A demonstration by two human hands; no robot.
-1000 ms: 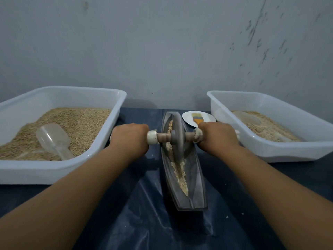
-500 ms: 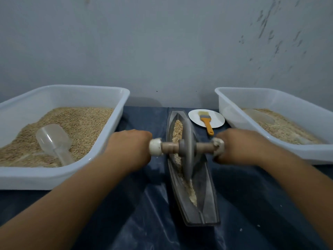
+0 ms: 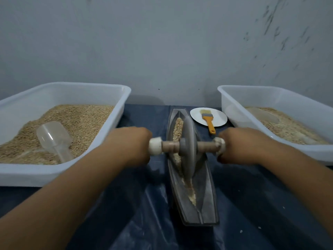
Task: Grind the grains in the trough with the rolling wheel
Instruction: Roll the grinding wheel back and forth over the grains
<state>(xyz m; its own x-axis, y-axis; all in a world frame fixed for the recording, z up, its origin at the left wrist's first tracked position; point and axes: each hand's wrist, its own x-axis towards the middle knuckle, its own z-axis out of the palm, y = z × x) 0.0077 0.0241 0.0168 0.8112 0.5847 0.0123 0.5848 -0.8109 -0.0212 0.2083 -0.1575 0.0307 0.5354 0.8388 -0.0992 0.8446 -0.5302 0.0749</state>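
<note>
A grey boat-shaped trough [image 3: 205, 204] lies lengthwise on the dark blue sheet in the middle. Tan grains [image 3: 177, 127] fill its far part, and finer crushed grain [image 3: 191, 193] lies in the near groove. The grey rolling wheel [image 3: 188, 147] stands upright in the trough's middle on a wooden axle with white end caps. My left hand [image 3: 129, 145] grips the left end of the axle. My right hand [image 3: 239, 143] grips the right end. Both sets of fingers are curled under and hidden from view.
A white tub [image 3: 59, 174] on the left holds whole grain and a clear scoop [image 3: 54, 139]. A second white tub [image 3: 310, 152] on the right holds grain and another scoop [image 3: 261, 115]. A small white plate [image 3: 198, 116] with an orange-handled brush [image 3: 209, 120] sits behind the trough.
The wheel has rolled from the trough's far end toward me, to about its middle. Both hands came back with the axle.
</note>
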